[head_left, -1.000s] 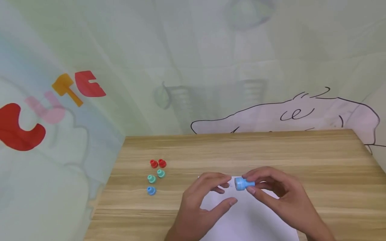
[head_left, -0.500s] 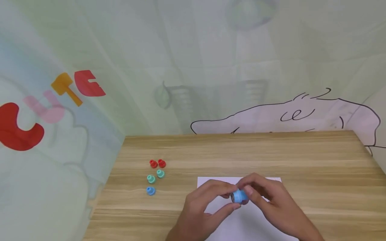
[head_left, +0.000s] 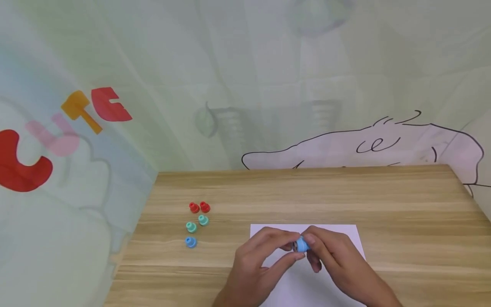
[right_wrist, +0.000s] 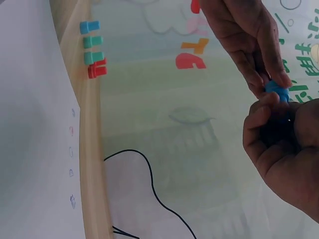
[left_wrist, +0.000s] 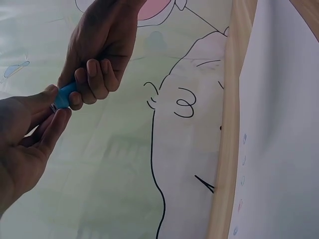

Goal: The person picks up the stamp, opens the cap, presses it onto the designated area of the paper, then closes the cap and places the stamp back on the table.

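Both hands meet over a white sheet of paper (head_left: 345, 236) on the wooden table (head_left: 402, 200). Between them is a small blue stamp (head_left: 301, 244), also seen as the blue stamp (left_wrist: 63, 95) and the blue stamp (right_wrist: 277, 91) in the wrist views. My right hand (head_left: 326, 251) curls its fingers round the stamp's body. My left hand (head_left: 264, 251) pinches the stamp's end with thumb and fingertips. Most of the stamp is hidden by the fingers.
Several small stamps stand in a group left of the paper: two red stamps (head_left: 199, 207), two teal stamps (head_left: 197, 224) and one blue stamp (head_left: 190, 242). A printed curtain (head_left: 88, 111) hangs behind and left of the table. Small stamped marks (right_wrist: 71, 149) dot the paper's edge.
The hands have come together and moved nearer to me over the paper. The left hand, apart from the stamp one second ago, now pinches its end.
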Tool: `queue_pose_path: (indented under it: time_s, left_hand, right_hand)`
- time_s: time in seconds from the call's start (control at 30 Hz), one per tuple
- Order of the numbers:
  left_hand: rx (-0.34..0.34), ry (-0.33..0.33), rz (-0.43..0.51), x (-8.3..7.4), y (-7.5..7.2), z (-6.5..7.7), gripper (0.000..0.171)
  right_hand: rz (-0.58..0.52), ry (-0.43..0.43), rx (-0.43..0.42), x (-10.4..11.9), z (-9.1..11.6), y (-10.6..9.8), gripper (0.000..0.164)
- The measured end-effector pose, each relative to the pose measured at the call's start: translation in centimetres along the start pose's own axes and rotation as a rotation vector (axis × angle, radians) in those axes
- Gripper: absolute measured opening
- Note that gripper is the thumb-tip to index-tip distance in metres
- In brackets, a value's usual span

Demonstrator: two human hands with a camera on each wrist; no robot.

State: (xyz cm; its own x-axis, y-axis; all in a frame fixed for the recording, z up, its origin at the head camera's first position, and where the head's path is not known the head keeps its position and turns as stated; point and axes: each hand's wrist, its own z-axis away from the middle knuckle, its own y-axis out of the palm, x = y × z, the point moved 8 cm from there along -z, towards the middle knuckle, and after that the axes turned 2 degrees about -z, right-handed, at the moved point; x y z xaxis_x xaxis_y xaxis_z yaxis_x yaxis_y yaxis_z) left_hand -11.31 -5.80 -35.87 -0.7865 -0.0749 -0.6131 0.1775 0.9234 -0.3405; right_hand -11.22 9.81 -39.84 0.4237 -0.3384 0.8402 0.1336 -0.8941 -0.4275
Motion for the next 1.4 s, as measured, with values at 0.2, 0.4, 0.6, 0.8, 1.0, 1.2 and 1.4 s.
queue_pose_path:
  time_s: [0.2, 0.4, 0.6, 0.8, 1.0, 1.2, 1.4]
  left_hand:
    - [-0.066, -0.029, 0.013, 0.2, 0.1, 0.1, 0.034]
    - [-0.103, -0.176, 0.053, 0.8, 0.1, 0.4, 0.029]
    - [-0.108, -0.496, 0.244, 2.8, 0.5, 1.1, 0.023]
    - [-0.196, -0.793, 0.348, 4.8, -0.8, 2.0, 0.019]
    - [-0.250, -0.817, 0.380, 5.1, -2.0, 1.6, 0.018]
    - [-0.257, -0.728, 0.325, 4.8, -2.4, 1.0, 0.022]
    - [-0.301, -0.550, 0.267, 4.5, -4.1, 0.3, 0.027]
  right_hand:
    - [0.095, -0.001, -0.063, 0.2, 0.0, 0.1, 0.038]
    - [0.207, -0.012, -0.093, 0.5, 0.0, 0.2, 0.035]
    - [0.340, -0.134, -0.142, 1.0, 0.0, 0.5, 0.020]
    - [0.513, -0.218, -0.242, 1.4, 0.2, -0.7, 0.032]
    - [0.532, -0.154, -0.350, 1.2, 0.0, -3.8, 0.035]
    - [0.435, -0.052, -0.368, 0.0, 0.2, -5.3, 0.009]
    - [0.395, -0.004, -0.300, -1.3, 0.0, -6.0, 0.031]
